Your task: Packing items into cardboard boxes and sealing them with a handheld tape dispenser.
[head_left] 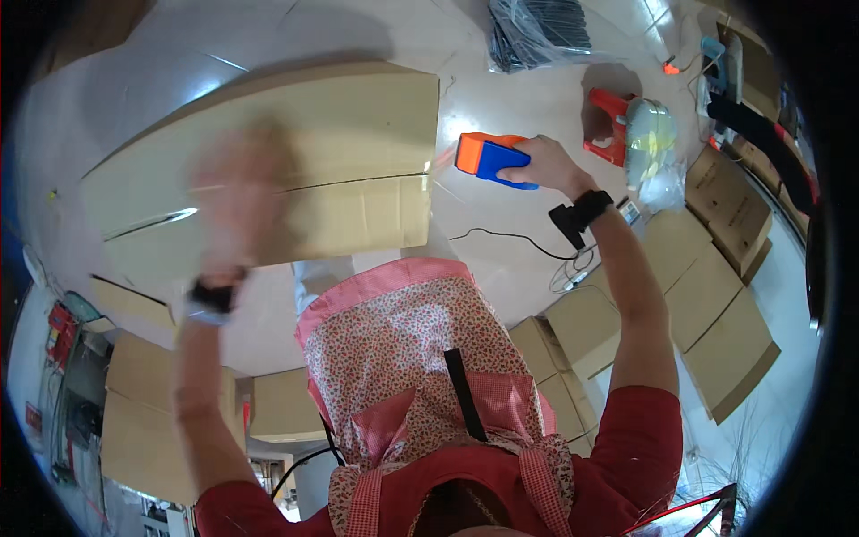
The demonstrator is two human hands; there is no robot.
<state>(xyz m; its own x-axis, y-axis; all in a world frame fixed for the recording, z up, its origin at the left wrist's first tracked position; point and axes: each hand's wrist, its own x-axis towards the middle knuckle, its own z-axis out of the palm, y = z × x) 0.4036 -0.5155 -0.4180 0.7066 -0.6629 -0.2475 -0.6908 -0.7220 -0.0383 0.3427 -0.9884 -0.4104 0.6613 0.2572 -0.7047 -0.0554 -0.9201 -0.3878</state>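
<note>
A large brown cardboard box (358,215) lies in front of me, a seam running along its top. Shiny strips near the seam look like clear tape. Over the left part of the box is my left hand (242,183), smeared by motion, so its fingers cannot be made out. Beyond the box's right end, my right hand (550,166) is closed around an orange-and-blue tape dispenser (494,159). A faint reddish streak shows between the dispenser and the box edge.
A red-handled tool with a rounded pale body (649,134) sits at the far right, with clear plastic beside it. Dark strips in a plastic bag (541,36) lie at the back. Flattened cardboard (680,277) is at right, more cardboard (148,403) at left. A black cable (510,234) crosses the floor.
</note>
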